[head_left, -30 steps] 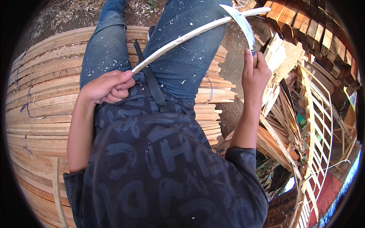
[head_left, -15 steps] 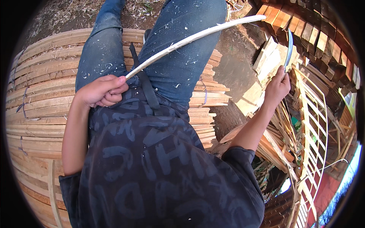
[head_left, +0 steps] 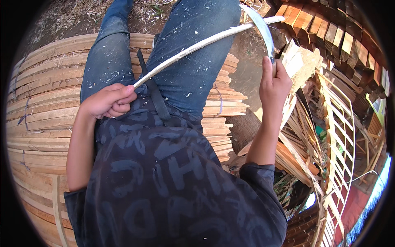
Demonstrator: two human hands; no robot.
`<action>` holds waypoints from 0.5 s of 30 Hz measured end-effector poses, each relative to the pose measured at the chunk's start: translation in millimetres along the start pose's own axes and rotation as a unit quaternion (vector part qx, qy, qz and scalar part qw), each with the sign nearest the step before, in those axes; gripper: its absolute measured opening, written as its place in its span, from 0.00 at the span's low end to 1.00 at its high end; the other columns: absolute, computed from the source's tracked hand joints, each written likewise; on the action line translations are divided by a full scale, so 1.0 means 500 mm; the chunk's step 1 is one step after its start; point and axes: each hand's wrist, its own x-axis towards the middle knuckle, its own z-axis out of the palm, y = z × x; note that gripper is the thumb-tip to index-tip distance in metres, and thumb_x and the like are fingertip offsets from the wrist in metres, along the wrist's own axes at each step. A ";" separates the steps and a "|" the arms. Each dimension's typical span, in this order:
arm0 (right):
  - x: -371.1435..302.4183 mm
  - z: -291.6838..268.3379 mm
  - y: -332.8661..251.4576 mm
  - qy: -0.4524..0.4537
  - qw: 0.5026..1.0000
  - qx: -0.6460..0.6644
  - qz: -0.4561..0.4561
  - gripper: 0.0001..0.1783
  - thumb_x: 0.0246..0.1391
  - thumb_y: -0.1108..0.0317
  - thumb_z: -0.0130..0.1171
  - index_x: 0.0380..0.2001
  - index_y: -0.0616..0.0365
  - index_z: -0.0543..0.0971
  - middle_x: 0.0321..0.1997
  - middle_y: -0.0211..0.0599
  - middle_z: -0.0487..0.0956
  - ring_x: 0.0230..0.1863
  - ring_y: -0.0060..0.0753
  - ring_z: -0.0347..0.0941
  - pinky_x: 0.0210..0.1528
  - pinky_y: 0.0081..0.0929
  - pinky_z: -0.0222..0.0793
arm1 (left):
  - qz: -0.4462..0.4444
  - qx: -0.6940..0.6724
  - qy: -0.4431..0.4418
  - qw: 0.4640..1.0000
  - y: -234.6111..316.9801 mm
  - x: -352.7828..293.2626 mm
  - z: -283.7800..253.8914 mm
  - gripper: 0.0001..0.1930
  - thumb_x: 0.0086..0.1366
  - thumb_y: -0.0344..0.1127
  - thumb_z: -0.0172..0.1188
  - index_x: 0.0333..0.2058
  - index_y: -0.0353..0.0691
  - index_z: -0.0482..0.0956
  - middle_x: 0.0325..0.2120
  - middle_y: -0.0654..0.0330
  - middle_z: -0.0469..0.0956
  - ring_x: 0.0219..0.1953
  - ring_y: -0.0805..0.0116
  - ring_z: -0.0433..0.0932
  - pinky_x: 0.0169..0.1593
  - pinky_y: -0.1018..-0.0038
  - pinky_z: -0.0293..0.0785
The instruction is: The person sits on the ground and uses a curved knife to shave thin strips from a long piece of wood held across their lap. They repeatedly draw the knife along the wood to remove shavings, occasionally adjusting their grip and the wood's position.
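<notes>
A long pale peeled stick [head_left: 193, 48], slightly curved, slants from my lap up to the right across my thigh. My left hand [head_left: 110, 101] is closed round its near end, thumb lying along it. In my right hand [head_left: 275, 84] is a sickle [head_left: 263, 33] with a curved metal blade, gripped by its handle, thumb up. The blade crosses the stick close to its far end; whether they touch I cannot tell. A dark strap [head_left: 156, 96] lies over my lap beside the stick. Pale shavings dot my jeans [head_left: 193, 78].
Bundled wooden slats [head_left: 45, 103] lie beneath me and to the left. Stacked cut timber [head_left: 333, 35] stands at the far right. A slatted wooden frame [head_left: 335, 136] and loose sticks [head_left: 302, 127] are on my right. Shavings litter the ground [head_left: 61, 20] ahead.
My right hand has swung the sickle leftward, from beyond the stick's far end to across it. The left hand and the stick have barely moved.
</notes>
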 end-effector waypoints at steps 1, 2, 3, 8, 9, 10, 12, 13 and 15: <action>-0.020 0.012 -0.018 -0.027 0.999 -0.009 -0.039 0.20 0.56 0.55 0.59 0.21 0.62 0.72 0.12 0.44 0.70 0.14 0.41 0.70 0.20 0.34 0.63 | 0.003 0.003 0.006 1.000 0.000 0.003 -0.001 0.26 0.69 0.58 0.44 0.17 0.48 0.55 0.10 0.76 0.49 0.11 0.87 0.43 0.11 0.84 0.36; -0.035 0.020 -0.039 -0.072 0.995 -0.044 -0.056 0.19 0.55 0.55 0.60 0.22 0.61 0.72 0.14 0.47 0.72 0.19 0.49 0.74 0.23 0.35 0.66 | 0.004 0.002 0.008 1.000 0.001 0.002 -0.003 0.26 0.69 0.57 0.44 0.17 0.48 0.55 0.10 0.76 0.49 0.11 0.87 0.43 0.11 0.84 0.36; -0.039 0.027 -0.044 -0.064 0.994 -0.051 -0.078 0.19 0.55 0.56 0.60 0.21 0.61 0.72 0.13 0.47 0.71 0.17 0.47 0.73 0.22 0.34 0.65 | 0.004 0.002 0.010 1.000 0.003 0.002 -0.003 0.26 0.69 0.57 0.44 0.17 0.48 0.55 0.10 0.76 0.49 0.11 0.87 0.43 0.12 0.84 0.36; 0.012 -0.006 0.005 0.001 0.999 0.013 0.041 0.21 0.58 0.58 0.58 0.18 0.63 0.70 0.10 0.41 0.66 0.11 0.31 0.57 0.16 0.30 0.54 | 0.039 0.047 0.072 0.996 0.000 0.000 0.026 0.22 0.70 0.52 0.47 0.19 0.47 0.60 0.11 0.76 0.52 0.13 0.85 0.47 0.15 0.83 0.41; 0.008 -0.012 0.000 -0.002 0.999 0.000 0.049 0.21 0.58 0.58 0.58 0.19 0.63 0.70 0.10 0.42 0.67 0.11 0.33 0.60 0.17 0.31 0.56 | 0.052 0.056 0.084 0.994 -0.001 0.001 0.026 0.22 0.70 0.51 0.48 0.19 0.47 0.61 0.11 0.76 0.52 0.13 0.85 0.48 0.15 0.82 0.42; -0.006 -0.010 -0.008 -0.016 1.000 -0.008 0.002 0.21 0.57 0.59 0.58 0.19 0.63 0.70 0.11 0.44 0.68 0.11 0.36 0.62 0.17 0.32 0.57 | 0.056 0.085 0.085 0.991 -0.001 -0.006 0.028 0.20 0.69 0.49 0.49 0.21 0.45 0.65 0.12 0.75 0.54 0.15 0.84 0.49 0.17 0.81 0.45; -0.047 0.000 -0.036 -0.051 0.996 -0.031 -0.059 0.20 0.56 0.59 0.59 0.20 0.63 0.71 0.12 0.48 0.70 0.13 0.44 0.68 0.18 0.34 0.60 | 0.060 0.121 0.122 0.983 -0.001 -0.004 0.034 0.20 0.69 0.49 0.49 0.21 0.44 0.66 0.12 0.75 0.54 0.15 0.84 0.49 0.18 0.81 0.46; -0.053 0.002 -0.044 -0.064 0.995 -0.042 -0.066 0.19 0.56 0.59 0.59 0.20 0.63 0.71 0.12 0.47 0.70 0.13 0.45 0.67 0.18 0.34 0.60 | 0.061 0.135 0.140 0.979 -0.003 -0.005 0.040 0.20 0.69 0.49 0.49 0.21 0.43 0.66 0.13 0.75 0.55 0.15 0.84 0.49 0.18 0.81 0.46; -0.033 -0.012 -0.023 -0.059 0.997 -0.058 -0.010 0.20 0.56 0.59 0.59 0.20 0.63 0.71 0.11 0.46 0.69 0.12 0.44 0.66 0.17 0.34 0.60 | 0.051 0.146 0.165 0.974 0.001 -0.005 0.056 0.21 0.69 0.49 0.50 0.21 0.43 0.67 0.13 0.76 0.55 0.16 0.85 0.50 0.19 0.81 0.47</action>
